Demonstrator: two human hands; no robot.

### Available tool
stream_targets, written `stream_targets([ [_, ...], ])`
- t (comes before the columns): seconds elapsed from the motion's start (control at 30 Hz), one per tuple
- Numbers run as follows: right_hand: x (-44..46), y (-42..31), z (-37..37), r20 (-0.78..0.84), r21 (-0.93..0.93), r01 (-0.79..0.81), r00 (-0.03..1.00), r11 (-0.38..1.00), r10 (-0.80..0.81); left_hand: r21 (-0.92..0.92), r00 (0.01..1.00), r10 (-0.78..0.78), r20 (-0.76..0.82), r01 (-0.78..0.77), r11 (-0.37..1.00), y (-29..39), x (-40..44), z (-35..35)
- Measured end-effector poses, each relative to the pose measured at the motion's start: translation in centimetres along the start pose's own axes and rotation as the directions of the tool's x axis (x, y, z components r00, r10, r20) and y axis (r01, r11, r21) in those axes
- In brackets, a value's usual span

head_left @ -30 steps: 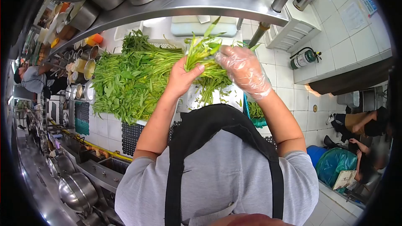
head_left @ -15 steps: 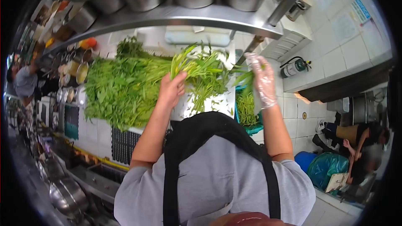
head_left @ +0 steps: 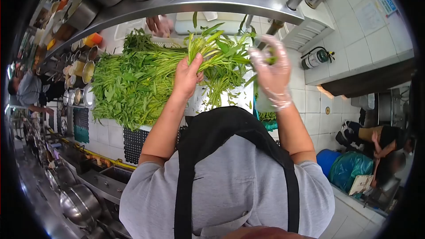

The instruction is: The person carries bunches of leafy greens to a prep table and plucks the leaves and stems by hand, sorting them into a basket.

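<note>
Left hand (head_left: pixel 187 76) pinches leafy stems (head_left: pixel 207 49); gloved right hand (head_left: pixel 273 73), at three o'clock, curls round green bits (head_left: pixel 270 55); leafy pile (head_left: pixel 133 84) at nine.

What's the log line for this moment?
left hand: grips bunch of greens | right hand, clear-gloved: curled near bunch's leafy end, grip unclear | greens pile: left of bunch | another person's hand: beyond pile
</note>
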State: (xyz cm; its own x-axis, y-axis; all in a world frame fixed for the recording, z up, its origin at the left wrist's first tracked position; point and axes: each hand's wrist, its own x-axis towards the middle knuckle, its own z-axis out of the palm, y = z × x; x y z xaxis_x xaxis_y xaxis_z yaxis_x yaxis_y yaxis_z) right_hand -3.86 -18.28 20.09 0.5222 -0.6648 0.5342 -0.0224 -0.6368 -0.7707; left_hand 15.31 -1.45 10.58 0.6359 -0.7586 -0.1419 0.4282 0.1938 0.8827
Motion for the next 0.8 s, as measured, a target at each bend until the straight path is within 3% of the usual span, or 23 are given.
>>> stream_targets([
  [0.03, 0.2, -0.5, 1.1, 0.037, 0.051, 0.135, 0.99, 0.989, -0.137, 0.006, 1.0, -0.007, 0.011, 0.007, 1.0, -0.1, 0.1, 0.3],
  [0.07, 0.4, 0.4, 1.6, 0.204, -0.06, 0.293, 0.94, 0.954, -0.275, 0.049, 1.0, 0.011, 0.005, -0.011, 0.999, -0.3, 0.1, 0.5],
  [0.1, -0.6, 1.4, 2.1, 0.201, -0.06, 0.286, 0.942, 0.956, -0.269, 0.09, 0.999, 0.031, -0.005, -0.031, 0.995, -0.5, -0.1, 0.7],
  [0.17, -1.8, 3.0, 3.4, 0.583, -0.234, 0.194, 0.812, 0.953, -0.022, 0.084, 0.997, 0.064, -0.035, -0.061, 0.995, -0.6, -0.1, 0.8],
  [0.2, -2.4, 3.1, 3.3, 0.623, -0.202, 0.115, 0.781, 0.973, 0.037, 0.076, 0.993, 0.099, -0.067, -0.093, 0.993, -0.5, -0.1, 0.5],
  [0.3, -3.0, 3.5, 1.9, 0.645, -0.162, 0.067, 0.763, 0.984, 0.054, 0.081, 0.995, 0.049, -0.084, -0.043, 0.996, -0.6, -0.5, -1.0],
  [0.33, -3.0, 3.5, 1.4, 0.567, -0.142, 0.093, 0.824, 0.985, 0.004, 0.073, 0.993, 0.048, -0.104, -0.041, 0.997, -0.8, -0.7, -1.4],
  [0.37, -2.6, 3.6, 0.8, 0.58, -0.137, 0.096, 0.814, 0.986, 0.001, 0.015, 0.995, 0.005, -0.095, -0.003, 1.0, -0.9, -0.8, -1.9],
  [0.43, -1.6, 3.2, -0.7, 0.43, -0.121, 0.026, 0.902, 0.992, 0.028, -0.092, 0.994, -0.087, -0.058, 0.082, 0.992, -1.1, -1.0, -2.5],
  [0.57, 0.3, 0.5, -2.8, 0.359, -0.145, 0.004, 0.932, 0.989, 0.049, -0.094, 0.992, -0.09, -0.091, 0.081, 0.992, -1.0, -1.3, -1.3],
  [0.63, 0.8, 0.0, -2.7, 0.33, -0.077, 0.133, 0.939, 0.988, -0.101, -0.077, 0.994, -0.077, -0.078, 0.071, 0.995, -0.6, -1.3, -0.6],
  [0.67, 0.9, -0.2, -2.5, 0.321, -0.115, 0.312, 0.91, 0.943, -0.262, -0.074, 0.994, -0.081, -0.072, 0.076, 0.994, -0.6, -1.3, -0.5],
  [0.7, 1.0, -0.3, -2.2, 0.318, -0.119, 0.309, 0.912, 0.944, -0.259, -0.07, 0.995, -0.088, -0.037, 0.085, 0.994, -0.5, -1.3, -0.5],
  [0.8, 0.7, 0.6, -1.2, 0.43, -0.095, 0.499, 0.801, 0.861, -0.417, -0.012, 0.995, -0.095, 0.011, 0.095, 0.995, -0.1, -1.3, -0.2],
])
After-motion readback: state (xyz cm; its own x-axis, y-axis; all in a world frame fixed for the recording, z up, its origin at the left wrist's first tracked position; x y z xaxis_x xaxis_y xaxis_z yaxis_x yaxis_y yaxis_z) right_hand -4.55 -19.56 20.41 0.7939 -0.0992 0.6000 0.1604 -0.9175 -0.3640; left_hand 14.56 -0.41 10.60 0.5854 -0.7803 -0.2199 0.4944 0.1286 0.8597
